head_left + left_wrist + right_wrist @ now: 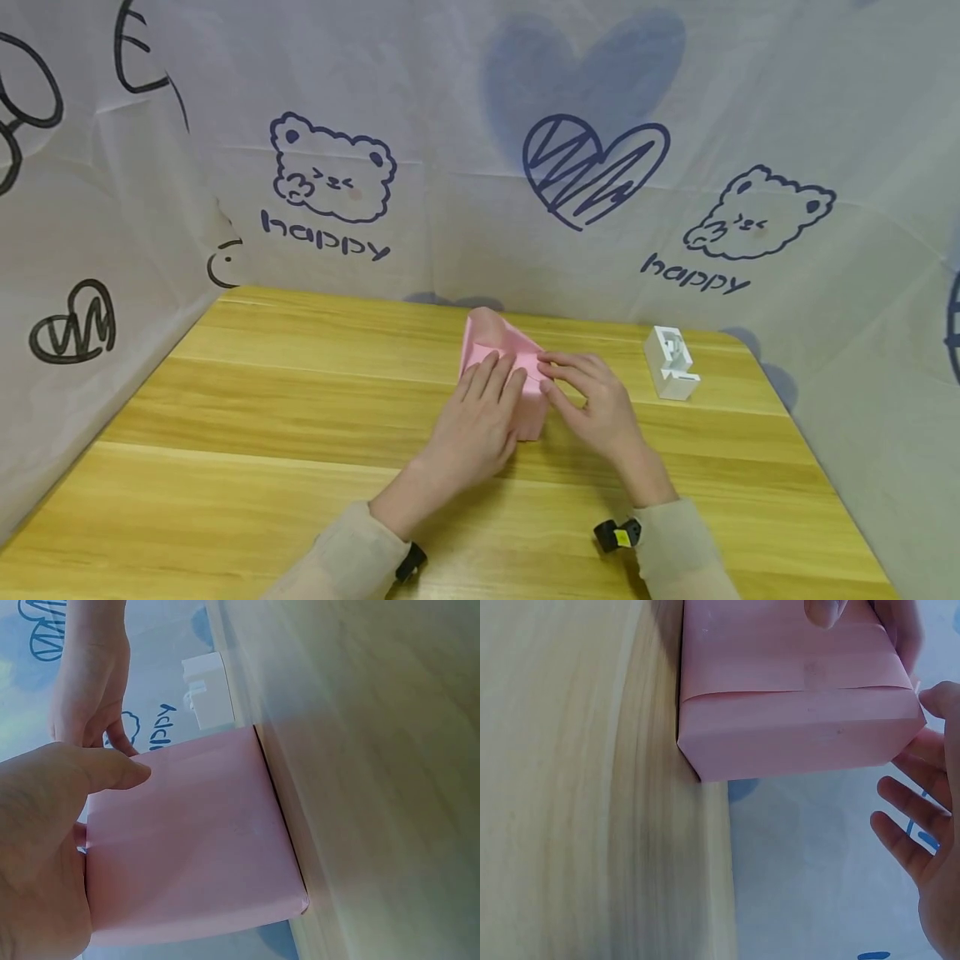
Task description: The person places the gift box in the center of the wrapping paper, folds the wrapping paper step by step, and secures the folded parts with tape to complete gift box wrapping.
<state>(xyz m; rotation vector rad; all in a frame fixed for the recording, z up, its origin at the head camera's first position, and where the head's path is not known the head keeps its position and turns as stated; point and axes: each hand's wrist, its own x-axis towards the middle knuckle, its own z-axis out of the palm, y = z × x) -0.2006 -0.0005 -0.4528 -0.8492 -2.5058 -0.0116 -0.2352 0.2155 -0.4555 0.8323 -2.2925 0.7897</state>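
A box wrapped in pink paper (529,417) stands on the table in front of me, with a loose flap of pink paper (486,325) rising at its far left end. My left hand (474,425) lies across the top, fingers straight and pressing on the paper; in the left wrist view its thumb rests along the top edge of the box. At the right top edge, my right hand (600,408) pinches the paper between thumb and index finger. Its other fingers (911,844) are held off the box. In the right wrist view, a folded paper seam runs along the box's right side.
A white tape dispenser (671,364) stands at the back right of the wooden table (300,400). Behind the table hangs a pale cloth (465,233) with drawn bears and hearts. Small black devices (617,535) sit at both wrists.
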